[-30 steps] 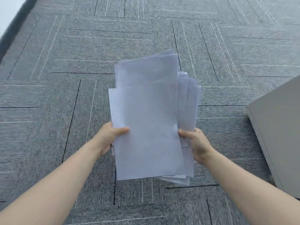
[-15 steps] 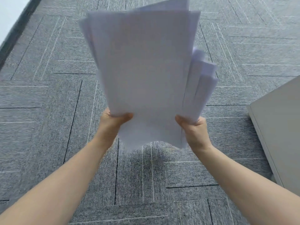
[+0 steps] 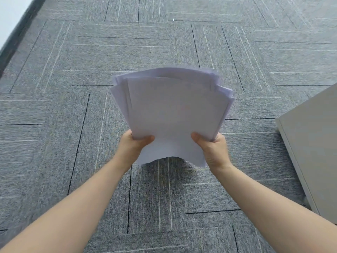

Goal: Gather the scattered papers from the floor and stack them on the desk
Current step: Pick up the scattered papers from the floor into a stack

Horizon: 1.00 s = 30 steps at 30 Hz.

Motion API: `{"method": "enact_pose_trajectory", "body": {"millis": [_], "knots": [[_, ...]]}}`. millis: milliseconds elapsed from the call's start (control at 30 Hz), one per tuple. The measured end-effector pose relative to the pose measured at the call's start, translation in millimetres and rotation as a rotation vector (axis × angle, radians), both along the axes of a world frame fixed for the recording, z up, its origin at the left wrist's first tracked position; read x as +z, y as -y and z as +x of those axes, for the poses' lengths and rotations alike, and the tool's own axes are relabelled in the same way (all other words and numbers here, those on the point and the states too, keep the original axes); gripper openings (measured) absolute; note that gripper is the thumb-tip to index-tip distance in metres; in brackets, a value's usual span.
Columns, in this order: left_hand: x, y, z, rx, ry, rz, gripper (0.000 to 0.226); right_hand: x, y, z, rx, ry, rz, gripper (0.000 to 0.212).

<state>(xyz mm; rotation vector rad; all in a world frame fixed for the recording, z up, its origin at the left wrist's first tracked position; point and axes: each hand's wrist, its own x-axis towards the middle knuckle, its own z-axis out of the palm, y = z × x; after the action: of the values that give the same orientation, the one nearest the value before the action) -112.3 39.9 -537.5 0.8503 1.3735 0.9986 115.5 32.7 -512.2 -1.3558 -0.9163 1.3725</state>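
Observation:
A loose stack of white papers point(image 3: 173, 110) is held above the grey carpet in the middle of the head view, its sheets fanned and unevenly aligned, the lower edge bowed upward. My left hand point(image 3: 134, 146) grips the stack's lower left side, thumb on top. My right hand point(image 3: 212, 149) grips the lower right side the same way. No loose sheets show on the floor around the stack.
Grey carpet tiles point(image 3: 73, 106) cover the floor. A pale cabinet or desk side point(image 3: 313, 152) stands at the right edge. A dark skirting and white wall point(image 3: 12, 21) run along the upper left corner.
The stack was lifted upright and close to the camera half a second ago, then dropped lower and tilted away. The sheets now sit more squarely together than a second ago.

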Motion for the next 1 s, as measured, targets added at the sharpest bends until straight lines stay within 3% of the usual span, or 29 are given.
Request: {"method": "enact_pose_trajectory", "body": {"millis": [233,633,1000], "knots": [[-10,0,5,0.059,0.029,-0.052,0.028,-8,-3,-1,-0.033,-0.028,-0.037,0.020],[18,-29,16,0.095,-0.081,-0.043,0.022,-1,-27,3,-0.116,-0.001,-0.031,0.018],[143,-29,22,0.108,-0.130,-0.074,0.021,129,-28,10,-0.120,-0.023,-0.060,0.018]]}}
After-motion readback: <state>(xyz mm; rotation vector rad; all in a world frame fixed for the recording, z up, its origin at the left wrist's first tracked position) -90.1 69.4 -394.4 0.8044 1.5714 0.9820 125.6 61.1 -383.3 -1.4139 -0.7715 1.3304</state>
